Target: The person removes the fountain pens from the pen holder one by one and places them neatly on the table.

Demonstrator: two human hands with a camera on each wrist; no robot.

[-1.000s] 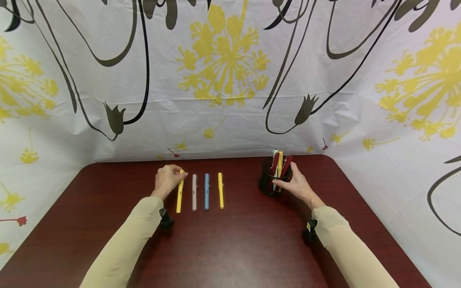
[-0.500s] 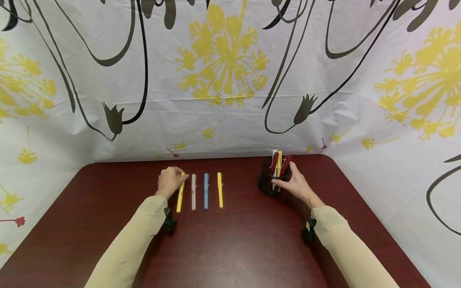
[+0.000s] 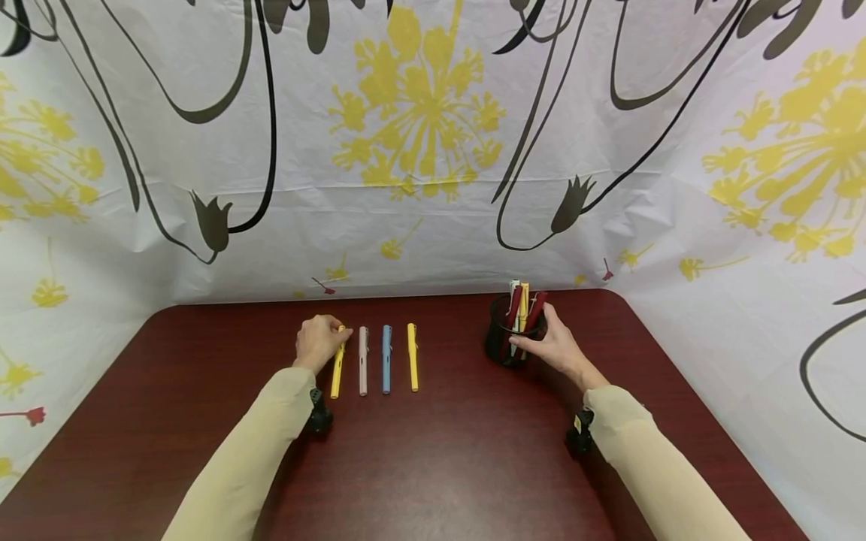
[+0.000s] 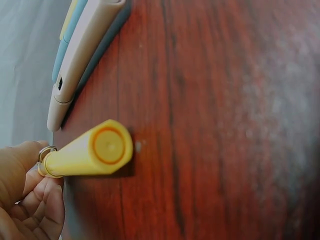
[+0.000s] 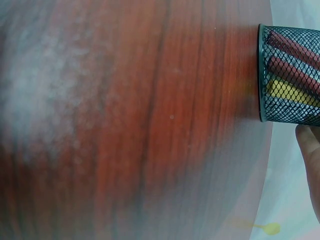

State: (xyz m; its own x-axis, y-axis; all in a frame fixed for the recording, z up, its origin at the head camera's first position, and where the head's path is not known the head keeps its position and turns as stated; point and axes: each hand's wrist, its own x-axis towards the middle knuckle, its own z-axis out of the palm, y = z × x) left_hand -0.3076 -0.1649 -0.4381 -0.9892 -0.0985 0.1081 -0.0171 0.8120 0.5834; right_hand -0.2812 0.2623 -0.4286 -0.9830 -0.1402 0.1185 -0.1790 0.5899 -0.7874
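My left hand point(image 3: 316, 343) pinches the clip end of a yellow pen point(image 3: 337, 373), the leftmost in a row. In the left wrist view that yellow pen point(image 4: 85, 154) points its round end at the camera, with thumb and fingers at its far end. To its right lie a pale pink pen point(image 3: 363, 362), a blue pen point(image 3: 386, 361) and another yellow pen point(image 3: 413, 358), roughly parallel. My right hand point(image 3: 558, 346) grips a black mesh pen cup point(image 3: 497, 342), thumb at the front, fingers partly hidden behind. Dark red, yellow and whitish pens stand in the cup point(image 5: 292, 112).
The dark red wooden table point(image 3: 433, 466) has rounded far corners. A white cloth point(image 3: 419, 248) with yellow and dark flower prints hangs behind it and along both sides. Dark wrist cameras sit under both sleeves.
The left hand has shifted slightly right and toward me, and the yellow pen's clip end has moved a little with it. The right hand and the pen cup have stayed in place.
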